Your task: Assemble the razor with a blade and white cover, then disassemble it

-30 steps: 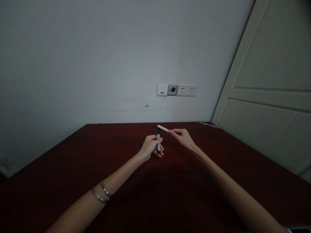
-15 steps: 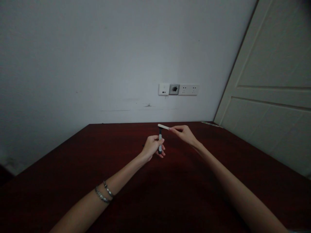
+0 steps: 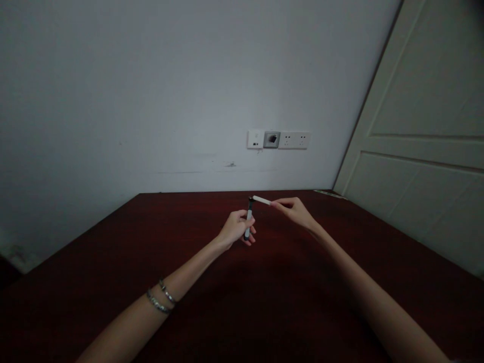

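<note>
My left hand (image 3: 235, 229) is closed around a slim black-and-white pen-like stick (image 3: 248, 222), held upright above the dark red table (image 3: 242, 302). My right hand (image 3: 293, 209) pinches one end of a short white piece (image 3: 261, 200), perhaps a cap, which lies nearly level. Its other end sits just at the top of the upright stick. Both arms reach forward over the table, and two bracelets (image 3: 161, 297) circle my left wrist.
A white wall stands behind the table with a row of sockets (image 3: 279, 139). A pale panelled door (image 3: 427, 141) rises along the right side. The room is dim.
My right hand with the white piece has drifted slightly right, so the piece now meets the stick's top with its left end. The left hand has barely moved.
</note>
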The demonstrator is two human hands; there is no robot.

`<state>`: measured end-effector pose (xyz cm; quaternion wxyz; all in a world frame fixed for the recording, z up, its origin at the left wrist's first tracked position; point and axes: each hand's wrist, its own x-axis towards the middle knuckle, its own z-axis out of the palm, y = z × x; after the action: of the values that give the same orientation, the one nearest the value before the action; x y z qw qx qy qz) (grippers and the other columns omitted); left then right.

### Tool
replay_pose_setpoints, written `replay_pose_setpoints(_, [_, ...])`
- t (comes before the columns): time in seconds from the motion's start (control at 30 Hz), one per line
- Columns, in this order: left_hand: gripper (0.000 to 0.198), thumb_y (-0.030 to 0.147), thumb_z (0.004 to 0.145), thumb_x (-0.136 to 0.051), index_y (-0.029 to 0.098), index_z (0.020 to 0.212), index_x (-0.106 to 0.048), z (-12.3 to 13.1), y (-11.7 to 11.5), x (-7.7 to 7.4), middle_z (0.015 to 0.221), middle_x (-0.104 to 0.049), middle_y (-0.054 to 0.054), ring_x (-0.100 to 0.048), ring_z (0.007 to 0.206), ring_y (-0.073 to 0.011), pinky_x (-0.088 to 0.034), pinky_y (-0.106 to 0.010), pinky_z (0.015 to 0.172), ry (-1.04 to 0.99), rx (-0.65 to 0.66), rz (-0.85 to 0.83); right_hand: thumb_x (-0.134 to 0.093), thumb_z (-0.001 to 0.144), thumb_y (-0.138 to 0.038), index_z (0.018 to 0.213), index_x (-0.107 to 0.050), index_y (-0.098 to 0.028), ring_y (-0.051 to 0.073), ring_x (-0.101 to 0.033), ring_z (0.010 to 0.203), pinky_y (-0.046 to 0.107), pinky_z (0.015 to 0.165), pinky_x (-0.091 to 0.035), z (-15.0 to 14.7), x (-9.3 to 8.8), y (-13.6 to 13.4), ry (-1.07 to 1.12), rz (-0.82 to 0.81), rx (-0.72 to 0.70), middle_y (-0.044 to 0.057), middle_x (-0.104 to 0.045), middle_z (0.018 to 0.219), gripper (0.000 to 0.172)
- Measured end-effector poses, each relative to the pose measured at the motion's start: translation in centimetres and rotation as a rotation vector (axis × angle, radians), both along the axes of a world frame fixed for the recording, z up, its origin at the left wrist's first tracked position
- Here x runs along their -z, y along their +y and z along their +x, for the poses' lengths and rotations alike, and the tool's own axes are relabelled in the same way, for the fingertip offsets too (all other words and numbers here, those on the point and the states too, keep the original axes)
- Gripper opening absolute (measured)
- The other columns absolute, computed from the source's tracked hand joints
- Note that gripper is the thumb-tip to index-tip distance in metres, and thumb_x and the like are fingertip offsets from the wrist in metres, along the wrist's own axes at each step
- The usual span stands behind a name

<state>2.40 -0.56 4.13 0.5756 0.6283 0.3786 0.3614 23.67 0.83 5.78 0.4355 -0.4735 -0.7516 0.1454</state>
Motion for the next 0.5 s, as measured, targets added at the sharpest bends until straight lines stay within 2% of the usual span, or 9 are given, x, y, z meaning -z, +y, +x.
replay_pose_setpoints(0.13, [0.018,0.028,0.079,-0.056,0.016,0.085,-0.045,-0.8,1.3,0.0,0.065,-0.060,-0.001,-0.060,0.050,-0.0115,-0.048,-0.021,0.046,-0.063,0.018,0.180,-0.055,0.075,-0.048,0.078,-0.072,-0.013,0.016,-0.054,0.061,0.026,0.055,-0.038,2.0,0.0,-1.0,0.041,-0.062,0.045,0.005,-0.065,0.067,0.039])
replay_pose_setpoints(0.23, [0.014,0.023,0.078,-0.056,0.015,0.085,-0.048,-1.5,2.2,-0.1,0.073,-0.062,-0.003,-0.062,0.066,-0.0126,-0.050,-0.024,0.062,-0.081,0.023,0.358,-0.056,0.074,-0.049,0.073,-0.070,-0.013,0.012,-0.045,0.051,0.025,0.048,-0.032,2.2,-1.0,-2.3,0.102,-0.086,0.078,0.002,-0.057,0.055,0.038])
replay_pose_setpoints(0.33, [0.011,0.023,0.078,-0.057,0.014,0.083,-0.054,-2.0,2.6,0.0,0.082,-0.063,-0.004,-0.060,0.082,-0.0143,-0.046,-0.027,0.078,-0.038,-0.008,0.532,-0.057,0.074,-0.047,0.068,-0.069,-0.015,0.010,-0.042,0.048,0.024,0.046,-0.031,1.0,-2.5,-3.7,0.103,-0.104,0.001,0.000,-0.052,0.051,0.034])
replay_pose_setpoints(0.5, [0.011,0.021,0.080,-0.053,0.016,0.086,-0.059,-2.3,2.9,0.6,0.084,-0.063,-0.002,-0.057,0.084,-0.0146,-0.043,-0.026,0.079,0.074,-0.057,0.686,-0.059,0.074,-0.043,0.068,-0.070,-0.018,0.012,-0.046,0.050,0.026,0.049,-0.034,-1.7,-3.8,-5.2,0.030,-0.162,-0.150,0.001,-0.056,0.053,0.028])
